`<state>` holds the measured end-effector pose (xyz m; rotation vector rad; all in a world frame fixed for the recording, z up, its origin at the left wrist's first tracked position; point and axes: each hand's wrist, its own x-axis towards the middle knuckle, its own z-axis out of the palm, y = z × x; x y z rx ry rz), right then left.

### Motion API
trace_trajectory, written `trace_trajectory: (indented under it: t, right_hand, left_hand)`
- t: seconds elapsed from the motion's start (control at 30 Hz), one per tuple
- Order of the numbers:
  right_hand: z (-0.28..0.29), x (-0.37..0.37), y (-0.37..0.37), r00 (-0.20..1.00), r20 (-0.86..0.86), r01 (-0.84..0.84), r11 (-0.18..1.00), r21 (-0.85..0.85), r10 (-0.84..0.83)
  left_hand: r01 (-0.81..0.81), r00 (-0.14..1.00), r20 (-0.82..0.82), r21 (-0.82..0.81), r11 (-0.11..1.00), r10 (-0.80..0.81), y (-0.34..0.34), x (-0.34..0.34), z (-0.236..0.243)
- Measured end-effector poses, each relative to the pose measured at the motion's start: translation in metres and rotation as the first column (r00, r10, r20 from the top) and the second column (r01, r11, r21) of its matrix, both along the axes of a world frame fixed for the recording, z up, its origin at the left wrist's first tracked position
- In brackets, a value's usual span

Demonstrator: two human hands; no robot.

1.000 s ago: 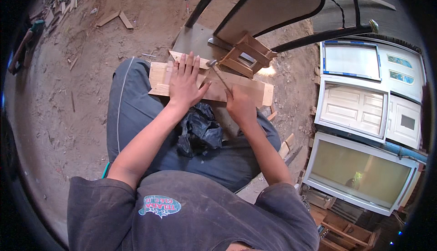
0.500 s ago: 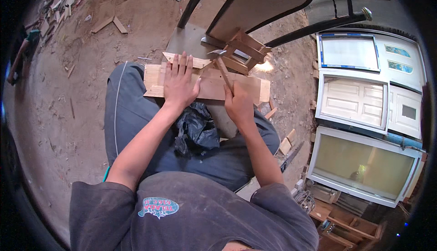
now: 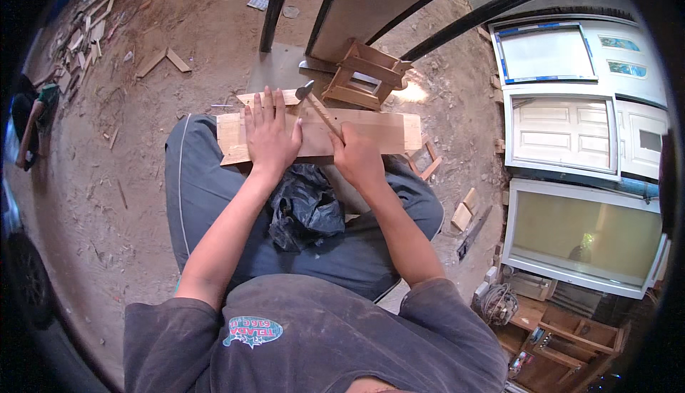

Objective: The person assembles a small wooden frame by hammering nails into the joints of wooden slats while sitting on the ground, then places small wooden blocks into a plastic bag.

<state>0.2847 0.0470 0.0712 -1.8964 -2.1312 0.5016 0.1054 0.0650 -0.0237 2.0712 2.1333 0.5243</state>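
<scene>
On a dirt floor (image 3: pixel 114 215), a seated person's left hand (image 3: pixel 268 143) lies flat, fingers slightly spread, on a wooden board (image 3: pixel 357 128) before the lap; the right hand (image 3: pixel 359 157) grips a hammer (image 3: pixel 321 111) by its handle. Beyond sits a wooden frame (image 3: pixel 344 95); nearer, a crumpled black plastic bag (image 3: pixel 307 209).

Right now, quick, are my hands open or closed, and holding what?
Left hand: open, palm down on the wooden board.
Right hand: closed, holding the hammer.
</scene>
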Motion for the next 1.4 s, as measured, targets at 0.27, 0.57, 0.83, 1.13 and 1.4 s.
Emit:
trace_trajectory:
  t: [0.27,0.57,0.83,1.13,1.4]
  right_hand:
    - [-0.005,-0.004,0.000,0.995,0.097,-0.031,0.998,0.054,0.025]
    - [-0.022,-0.003,-0.002,0.997,0.073,-0.006,1.000,0.025,0.004]
    - [-0.006,-0.013,-0.003,0.996,0.091,0.010,1.000,-0.024,-0.008]
    - [0.003,-0.012,-0.008,0.997,0.001,0.081,0.996,0.023,-0.081]
    - [0.019,-0.016,-0.008,0.991,0.115,0.070,0.998,-0.005,-0.069]
  left_hand:
    - [0.027,1.000,-0.005,0.022,0.999,-0.027,-0.001,0.001,-0.002]
    - [0.048,0.998,-0.034,0.031,0.998,-0.047,-0.001,0.002,0.001]
    - [0.086,0.972,-0.218,-0.024,0.996,-0.089,0.003,0.010,-0.001]
    - [0.058,0.915,-0.398,-0.038,0.998,-0.068,0.002,0.019,0.000]
    - [0.070,0.887,-0.455,-0.025,0.997,-0.073,0.003,0.017,-0.001]
